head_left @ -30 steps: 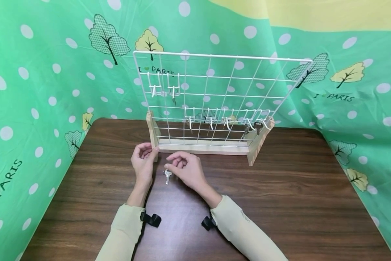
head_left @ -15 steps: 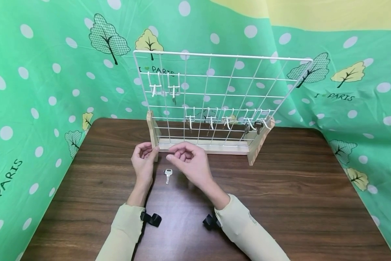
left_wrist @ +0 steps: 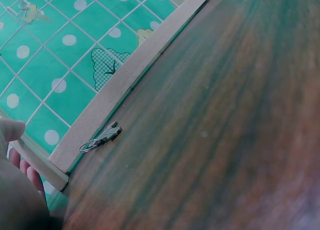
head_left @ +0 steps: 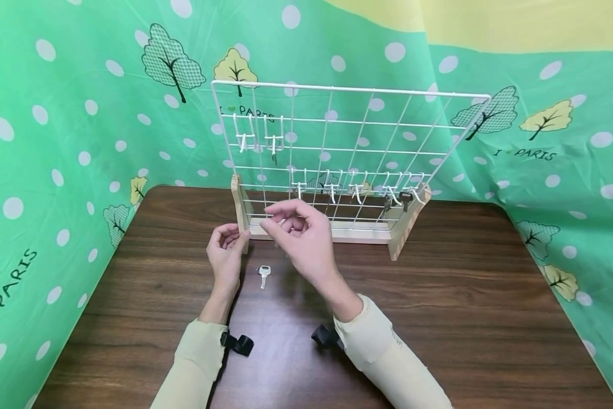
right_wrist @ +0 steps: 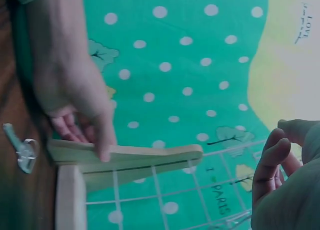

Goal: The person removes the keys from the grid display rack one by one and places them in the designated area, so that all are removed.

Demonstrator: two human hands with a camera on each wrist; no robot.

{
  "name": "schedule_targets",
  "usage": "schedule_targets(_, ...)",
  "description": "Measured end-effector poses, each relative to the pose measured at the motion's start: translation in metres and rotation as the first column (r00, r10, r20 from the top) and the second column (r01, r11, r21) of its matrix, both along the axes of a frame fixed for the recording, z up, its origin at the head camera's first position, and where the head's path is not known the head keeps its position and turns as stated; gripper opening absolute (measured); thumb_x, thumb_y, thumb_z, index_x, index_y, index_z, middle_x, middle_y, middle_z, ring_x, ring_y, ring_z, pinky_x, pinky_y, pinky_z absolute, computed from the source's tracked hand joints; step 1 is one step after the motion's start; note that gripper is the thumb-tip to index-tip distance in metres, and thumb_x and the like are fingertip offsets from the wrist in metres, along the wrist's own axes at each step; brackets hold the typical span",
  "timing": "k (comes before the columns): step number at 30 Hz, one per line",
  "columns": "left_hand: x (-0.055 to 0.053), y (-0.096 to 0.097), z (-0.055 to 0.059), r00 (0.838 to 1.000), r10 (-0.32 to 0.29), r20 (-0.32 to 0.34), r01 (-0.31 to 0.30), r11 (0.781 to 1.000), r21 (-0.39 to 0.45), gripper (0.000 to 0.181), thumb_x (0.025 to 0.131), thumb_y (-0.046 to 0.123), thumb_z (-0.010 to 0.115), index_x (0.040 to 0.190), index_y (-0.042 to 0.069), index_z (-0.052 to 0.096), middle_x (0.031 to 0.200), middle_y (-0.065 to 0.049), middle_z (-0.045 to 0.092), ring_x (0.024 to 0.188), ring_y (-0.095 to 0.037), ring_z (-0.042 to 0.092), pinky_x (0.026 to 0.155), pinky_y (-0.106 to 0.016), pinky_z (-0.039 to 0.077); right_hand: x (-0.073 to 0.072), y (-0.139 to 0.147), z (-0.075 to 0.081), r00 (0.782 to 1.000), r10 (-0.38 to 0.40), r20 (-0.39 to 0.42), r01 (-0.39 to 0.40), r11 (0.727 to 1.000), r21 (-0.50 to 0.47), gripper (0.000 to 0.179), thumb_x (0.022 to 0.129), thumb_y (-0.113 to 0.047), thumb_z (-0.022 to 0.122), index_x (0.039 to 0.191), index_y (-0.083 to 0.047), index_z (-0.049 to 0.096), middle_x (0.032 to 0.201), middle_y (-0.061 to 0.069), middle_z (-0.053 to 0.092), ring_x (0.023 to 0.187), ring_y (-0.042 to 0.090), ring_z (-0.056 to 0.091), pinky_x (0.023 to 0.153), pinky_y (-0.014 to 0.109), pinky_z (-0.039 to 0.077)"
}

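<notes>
A small silver key [head_left: 264, 277] with a ring lies on the dark wooden table, just in front of the wire rack's left foot. My left hand [head_left: 225, 250] grips that wooden foot [head_left: 238, 207] between thumb and fingers; in the right wrist view its thumb lies over the wood. Raised before the rack's lower left part is my right hand [head_left: 306, 238], thumb and fingers bent toward each other. The right wrist view shows this hand [right_wrist: 290, 175] from beside, fingertips close together. I cannot tell if it holds anything small.
The white wire rack [head_left: 352, 89] stands upright on a pale wooden base [head_left: 357, 234]. Several white hooks hang on it, two at upper left and a row lower down; dark keys [head_left: 405, 200] hang at the right end. A green patterned cloth [head_left: 55, 142] rises behind the table [head_left: 439, 318].
My right hand has left the key on the table, lifting up and slightly right to the rack's lower left part. The left hand stays at the rack's foot.
</notes>
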State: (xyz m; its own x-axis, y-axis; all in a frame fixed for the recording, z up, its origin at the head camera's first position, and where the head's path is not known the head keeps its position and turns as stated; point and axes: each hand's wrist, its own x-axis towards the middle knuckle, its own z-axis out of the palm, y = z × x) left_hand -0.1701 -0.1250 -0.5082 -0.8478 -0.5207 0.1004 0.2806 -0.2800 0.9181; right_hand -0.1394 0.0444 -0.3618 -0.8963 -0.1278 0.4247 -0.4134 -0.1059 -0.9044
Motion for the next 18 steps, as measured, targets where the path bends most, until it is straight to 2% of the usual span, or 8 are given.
schedule_targets(4, 0.000, 0.000, 0.000, 1.000, -0.001, -0.003, 0.001, 1.000, 0.001, 0.028, 0.086, -0.017, 0.079, 0.103, 0.003, 0.070, 0.095, 0.002, 0.069, 0.088, -0.010, 0.067, 0.080, -0.018, 0.056, -0.003, 0.001, 0.013, 1.000, -0.006, -0.028, 0.006, 1.000, -0.018, 0.022, 0.092, 0.007, 0.082, 0.113, 0.011, 0.075, 0.091, 0.012, 0.070, 0.059, 0.007, 0.058, 0.050, 0.017, 0.044)
schedule_targets(10, 0.000, -0.001, 0.001, 1.000, 0.001, -0.015, -0.001, 1.000, 0.002, 0.028, 0.085, -0.018, 0.079, 0.103, 0.001, 0.070, 0.094, 0.001, 0.069, 0.088, -0.010, 0.067, 0.080, -0.018, 0.057, -0.012, 0.000, 0.029, 0.999, -0.031, -0.026, 0.030, 0.999, -0.033, 0.023, 0.092, 0.008, 0.081, 0.114, 0.012, 0.074, 0.090, 0.007, 0.068, 0.057, 0.006, 0.057, 0.048, 0.019, 0.041)
schedule_targets(18, 0.000, 0.000, 0.000, 1.000, 0.000, -0.007, 0.000, 1.000, -0.005, 0.026, 0.085, -0.018, 0.079, 0.106, -0.006, 0.069, 0.094, 0.002, 0.069, 0.087, -0.010, 0.067, 0.079, -0.018, 0.057, -0.026, -0.002, 0.037, 0.995, -0.098, 0.018, 0.099, 0.995, -0.025, 0.024, 0.093, 0.003, 0.082, 0.115, 0.004, 0.074, 0.092, 0.006, 0.070, 0.056, 0.011, 0.061, 0.046, 0.021, 0.043)
